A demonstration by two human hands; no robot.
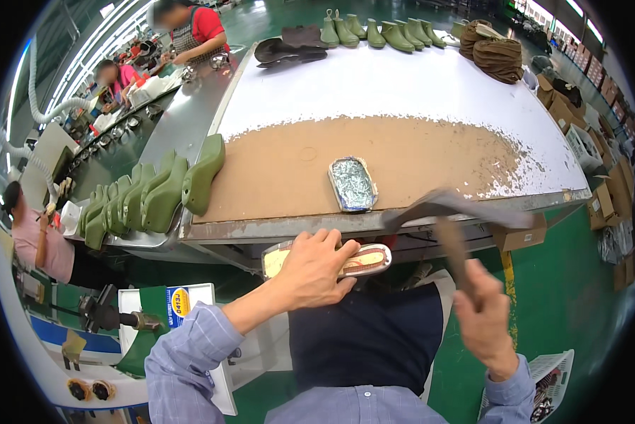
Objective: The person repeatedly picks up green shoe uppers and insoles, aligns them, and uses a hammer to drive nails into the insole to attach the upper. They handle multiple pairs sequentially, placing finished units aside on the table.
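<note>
My left hand (314,267) is closed over a shoe (368,260) held across my lap, just off the table's near edge. The shoe seems to lie sole side up, showing a yellowish bottom and a reddish-brown strip by a pale rim; my fingers hide its middle. In my right hand (483,314) is a hammer (453,244), gripped by its wooden handle. Its dark, curved head is raised by the table edge, blurred by motion and apart from the shoe. On the table before me lies an oblong pad (353,185) with a shiny, crinkled, silvery-green top.
Green shoe lasts (163,194) stand in a row at the left. More green lasts (395,34), dark leather pieces (292,48) and a brown bundle (497,56) line the table's (275,169) far side. A white crate (549,385) and cardboard boxes (522,233) sit right. People work at left.
</note>
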